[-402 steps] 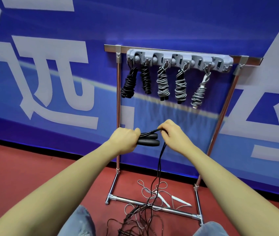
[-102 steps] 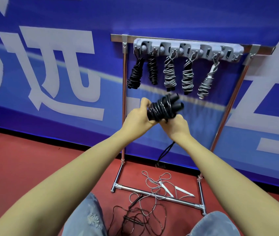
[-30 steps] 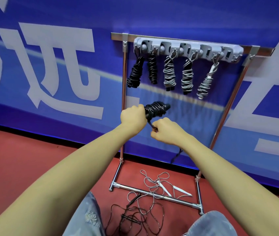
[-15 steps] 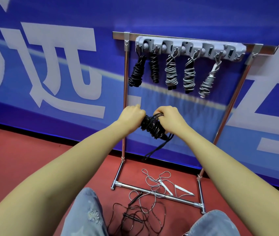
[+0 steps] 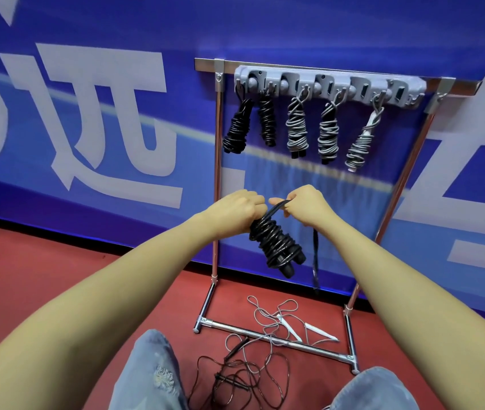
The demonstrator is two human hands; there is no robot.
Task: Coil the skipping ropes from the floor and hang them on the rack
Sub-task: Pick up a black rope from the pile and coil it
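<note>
**Tying off a coiled black rope before hanging it**

The left hand (image 5: 241, 211) is closed around the top of a black coil (image 5: 275, 244), which hangs down from the fist in front of the rack (image 5: 217, 179). The right hand (image 5: 303, 208), close beside it, pinches a loop of the same rope; a loose tail (image 5: 315, 258) dangles below. To finish well, the person should probably keep the wraps tight while securing the tail, leaving a loop free for a hook.

The rack's grey hook strip (image 5: 362, 87) holds five coiled ropes: two black, three grey. Its rightmost hook looks free. On the floor (image 5: 57, 276) lie two loose ropes, a grey rope (image 5: 276, 318) and a black rope (image 5: 235, 377).
</note>
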